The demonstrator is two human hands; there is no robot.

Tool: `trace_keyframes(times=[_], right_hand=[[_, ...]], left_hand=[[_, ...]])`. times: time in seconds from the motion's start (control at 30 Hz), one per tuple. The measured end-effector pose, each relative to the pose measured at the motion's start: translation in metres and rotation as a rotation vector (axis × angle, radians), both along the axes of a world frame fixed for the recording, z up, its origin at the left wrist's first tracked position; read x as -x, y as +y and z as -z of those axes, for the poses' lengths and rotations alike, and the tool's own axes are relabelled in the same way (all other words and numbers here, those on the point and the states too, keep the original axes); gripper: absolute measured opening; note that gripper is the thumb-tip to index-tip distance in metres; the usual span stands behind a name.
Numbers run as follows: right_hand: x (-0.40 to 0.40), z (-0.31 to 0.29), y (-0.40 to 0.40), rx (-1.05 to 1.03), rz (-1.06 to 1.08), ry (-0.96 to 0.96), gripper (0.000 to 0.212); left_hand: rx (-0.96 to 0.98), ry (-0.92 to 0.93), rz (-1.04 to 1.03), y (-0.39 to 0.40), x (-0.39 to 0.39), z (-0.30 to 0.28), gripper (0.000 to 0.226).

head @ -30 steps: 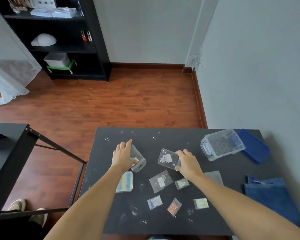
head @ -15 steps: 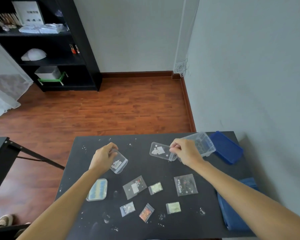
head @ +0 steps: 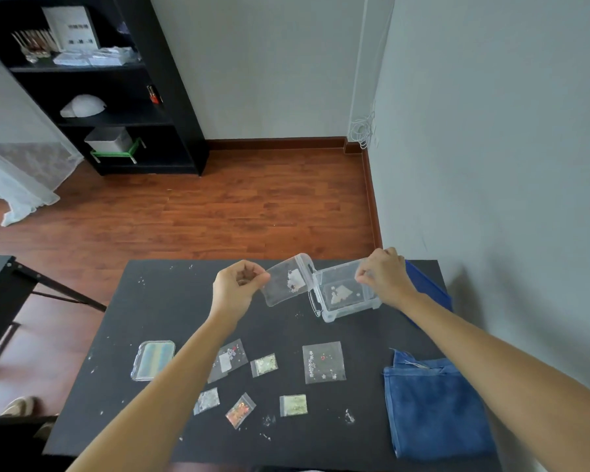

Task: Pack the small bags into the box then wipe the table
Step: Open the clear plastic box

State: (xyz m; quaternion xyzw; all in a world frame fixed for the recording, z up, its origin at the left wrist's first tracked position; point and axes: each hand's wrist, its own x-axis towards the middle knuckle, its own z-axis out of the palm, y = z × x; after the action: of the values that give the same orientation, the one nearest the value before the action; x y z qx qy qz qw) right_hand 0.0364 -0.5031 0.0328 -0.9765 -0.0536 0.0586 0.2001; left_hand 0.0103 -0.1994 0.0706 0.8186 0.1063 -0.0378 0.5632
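While pinched in left grip (head: 239, 284), bag (head: 285, 284) seemingly beside box (head: 346, 294).

The far-left corner of the table (head: 157, 301) lay bare apart from glitter specks. Along the far edge, right of centre, the clear box (head: 346, 296) stood with the blue lid (head: 430, 287) behind it, blocking that stretch. Small bags (head: 323, 362) and an iridescent case (head: 153, 360) crowded the middle toward the near edge. The blue cloth (head: 433, 407) filled the near-right corner. A bare strip ran between box and bags.
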Motion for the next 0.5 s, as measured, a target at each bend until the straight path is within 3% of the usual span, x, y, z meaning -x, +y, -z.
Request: trace_keyframes(times=[0.13,0.27,0.33,0.43,0.5], right_hand=[[-0.002,0.015,-0.003,0.108,-0.031,-0.018,0.012],[0.004,0.018,-0.018,-0.135,-0.005,-0.056,0.029],[0.004,0.014,-0.03,-0.233,-0.031,0.085,0.054],[0.002,0.008,-0.044,-0.207,-0.109,0.365,0.109],[0.001,0.008,-0.047,-0.185,-0.132,0.408,0.125]], left_hand=[[0.032,0.042,-0.021,-0.037,-0.002,0.002,0.014],[0.03,0.084,-0.031,-0.066,-0.006,0.009,0.008],[0.015,0.104,-0.051,-0.077,-0.01,0.015,0.008],[-0.015,0.129,-0.056,-0.093,-0.015,0.024,0.008],[-0.028,0.153,-0.041,-0.103,-0.018,0.03,0.006]])
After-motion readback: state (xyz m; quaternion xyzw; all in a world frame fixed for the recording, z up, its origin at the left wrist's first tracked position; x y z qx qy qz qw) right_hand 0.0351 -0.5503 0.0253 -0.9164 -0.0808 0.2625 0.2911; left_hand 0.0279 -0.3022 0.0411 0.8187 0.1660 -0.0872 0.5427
